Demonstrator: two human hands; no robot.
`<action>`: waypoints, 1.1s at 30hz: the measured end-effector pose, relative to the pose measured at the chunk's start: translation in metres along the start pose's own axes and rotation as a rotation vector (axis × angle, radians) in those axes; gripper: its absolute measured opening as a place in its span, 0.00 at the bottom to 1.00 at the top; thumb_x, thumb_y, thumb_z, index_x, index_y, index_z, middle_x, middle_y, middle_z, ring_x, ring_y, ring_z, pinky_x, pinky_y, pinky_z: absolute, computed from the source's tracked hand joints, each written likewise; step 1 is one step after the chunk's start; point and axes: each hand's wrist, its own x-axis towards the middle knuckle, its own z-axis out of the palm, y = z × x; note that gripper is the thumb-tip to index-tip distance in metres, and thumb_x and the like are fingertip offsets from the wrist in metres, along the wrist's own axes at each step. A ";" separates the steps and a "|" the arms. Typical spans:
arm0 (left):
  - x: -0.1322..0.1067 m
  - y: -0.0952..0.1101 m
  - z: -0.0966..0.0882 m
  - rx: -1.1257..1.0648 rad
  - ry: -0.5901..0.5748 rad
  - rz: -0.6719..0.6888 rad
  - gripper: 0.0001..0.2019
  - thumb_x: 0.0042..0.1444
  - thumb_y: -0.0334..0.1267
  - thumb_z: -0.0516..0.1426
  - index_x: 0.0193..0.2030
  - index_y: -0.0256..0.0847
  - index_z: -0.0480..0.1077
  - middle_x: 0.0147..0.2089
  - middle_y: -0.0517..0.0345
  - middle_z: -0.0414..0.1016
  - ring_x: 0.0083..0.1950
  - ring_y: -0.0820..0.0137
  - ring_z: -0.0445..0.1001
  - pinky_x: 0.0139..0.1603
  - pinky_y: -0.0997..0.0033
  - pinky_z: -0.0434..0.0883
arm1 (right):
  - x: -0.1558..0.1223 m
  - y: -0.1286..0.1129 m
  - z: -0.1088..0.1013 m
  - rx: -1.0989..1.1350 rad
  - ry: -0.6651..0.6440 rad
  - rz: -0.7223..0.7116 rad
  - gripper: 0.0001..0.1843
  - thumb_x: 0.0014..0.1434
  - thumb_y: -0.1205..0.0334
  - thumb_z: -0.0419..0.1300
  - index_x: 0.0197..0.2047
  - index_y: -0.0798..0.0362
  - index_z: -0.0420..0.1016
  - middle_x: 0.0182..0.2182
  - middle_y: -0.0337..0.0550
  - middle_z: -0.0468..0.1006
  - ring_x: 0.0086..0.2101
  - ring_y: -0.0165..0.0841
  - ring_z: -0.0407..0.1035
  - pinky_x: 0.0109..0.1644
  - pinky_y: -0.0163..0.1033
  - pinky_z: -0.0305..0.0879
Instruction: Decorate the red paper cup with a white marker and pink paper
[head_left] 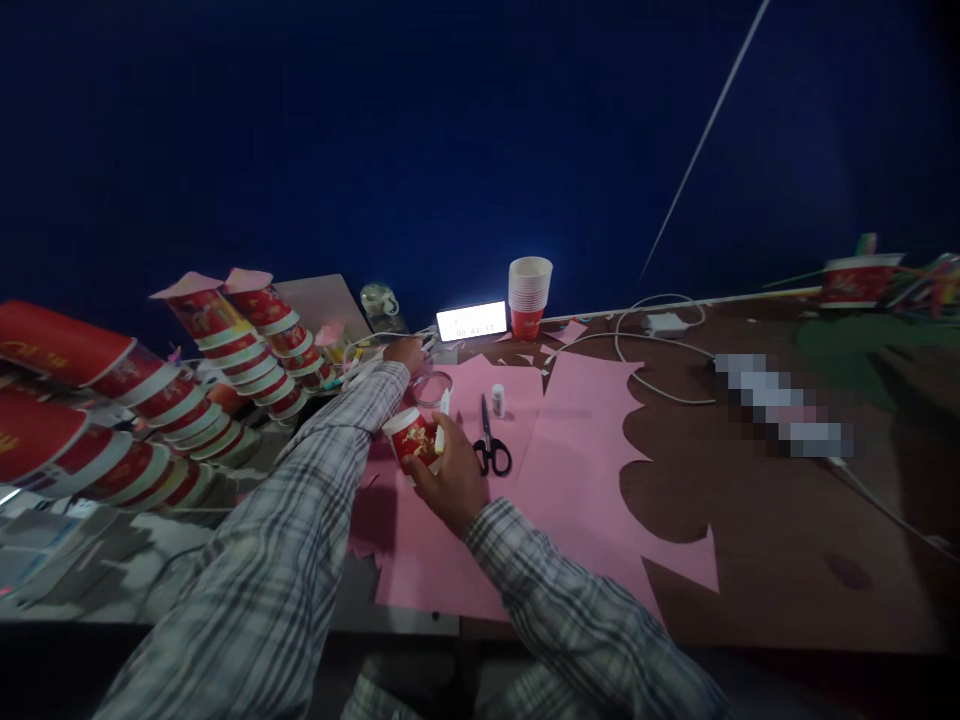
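My right hand (448, 480) is wrapped round a red paper cup (412, 438) with a gold pattern, held on its side over the pink paper (585, 470), and a white glue stick (442, 420) is pinched against it. My left hand (405, 354) reaches far forward to the items near the lit phone (472, 320); its fingers are curled, and what they touch is too dark to make out. Black scissors (490, 447) lie just right of the cup, and a small white bottle (498, 400) stands beyond them.
Long rows of nested red cups (225, 370) lie on the left. A stack of upright cups (529, 290) stands by the phone. A roll of clear tape (431, 387), white cables (660, 350), a charger (664, 323) and another red cup (855, 280) are on the brown table (787, 540).
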 end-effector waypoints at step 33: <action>-0.017 -0.008 -0.007 0.103 -0.009 0.110 0.15 0.63 0.42 0.56 0.50 0.37 0.75 0.56 0.42 0.75 0.58 0.55 0.74 0.60 0.60 0.69 | 0.001 0.001 0.001 0.007 0.004 0.040 0.35 0.52 0.58 0.62 0.63 0.56 0.64 0.55 0.56 0.76 0.56 0.48 0.70 0.62 0.57 0.66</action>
